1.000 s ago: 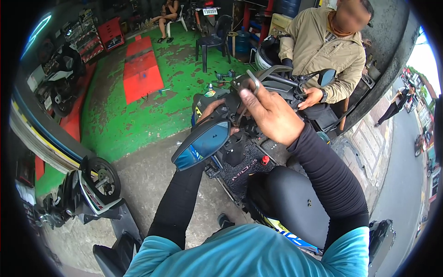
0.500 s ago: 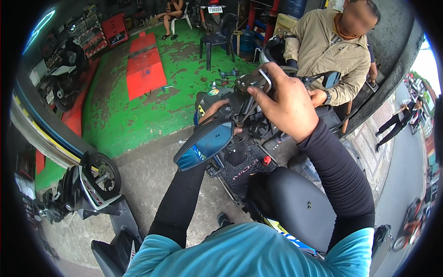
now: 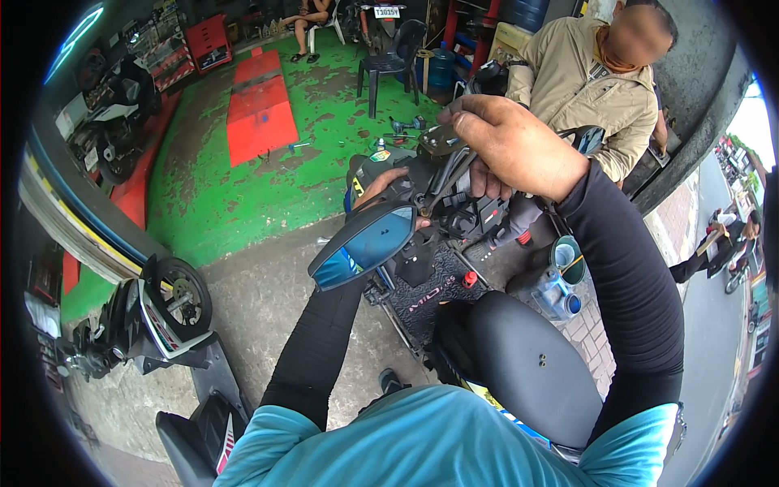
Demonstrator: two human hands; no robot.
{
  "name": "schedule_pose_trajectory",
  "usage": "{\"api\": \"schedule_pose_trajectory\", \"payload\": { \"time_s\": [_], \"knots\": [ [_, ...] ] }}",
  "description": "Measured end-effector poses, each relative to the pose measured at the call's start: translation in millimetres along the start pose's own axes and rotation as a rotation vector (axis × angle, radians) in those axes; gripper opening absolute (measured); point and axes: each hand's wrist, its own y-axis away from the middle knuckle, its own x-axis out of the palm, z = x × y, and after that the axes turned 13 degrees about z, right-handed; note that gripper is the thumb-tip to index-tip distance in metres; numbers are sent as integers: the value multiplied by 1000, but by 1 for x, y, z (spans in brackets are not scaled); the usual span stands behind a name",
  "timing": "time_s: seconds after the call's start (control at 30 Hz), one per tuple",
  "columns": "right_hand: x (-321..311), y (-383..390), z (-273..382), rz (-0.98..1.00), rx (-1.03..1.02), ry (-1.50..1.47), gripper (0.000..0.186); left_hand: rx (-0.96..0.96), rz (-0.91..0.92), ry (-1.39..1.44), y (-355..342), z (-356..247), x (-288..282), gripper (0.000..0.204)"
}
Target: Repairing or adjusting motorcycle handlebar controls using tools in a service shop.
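A scooter stands before me with its handlebar area (image 3: 445,174) partly stripped. My right hand (image 3: 519,146) is bent over the right side of the bar, fingers curled down; what they hold is hidden. A slim metal shaft (image 3: 448,187) slants below those fingers. My left hand (image 3: 380,191) wraps round the bar's left side, behind the mirror (image 3: 363,250), which hides much of it; a fingertip shows past the mirror's edge. Two small metal pieces (image 3: 543,359) lie on the black seat (image 3: 531,373). A small red object (image 3: 470,280) sits on the footboard mat (image 3: 430,284).
A person in a tan jacket (image 3: 588,97) is close by at the front right. Beside the scooter are a green bucket (image 3: 578,272) and a clear jug (image 3: 554,297). A power drill (image 3: 408,124) lies on the green floor. Another motorcycle (image 3: 174,325) stands at left.
My right hand has shifted right and rolled over, its fingers now curling downward; the silver bar by its fingers is out of sight. The person in tan has leaned away, and the bucket shows.
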Motion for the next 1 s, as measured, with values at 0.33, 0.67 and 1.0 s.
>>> {"api": "schedule_pose_trajectory", "payload": {
  "time_s": [0.33,0.67,1.0],
  "knots": [
    [0,7,-7,-13,43,-365,41,-7,18,17,-6,9,-1,83],
    [-28,3,-5,56,-578,921,40,-76,25,-67,-7,0,-2,85],
    [-30,-8,-10,-126,-717,1310,39,-52,33,69,-5,5,-2,83]
  ]
}}
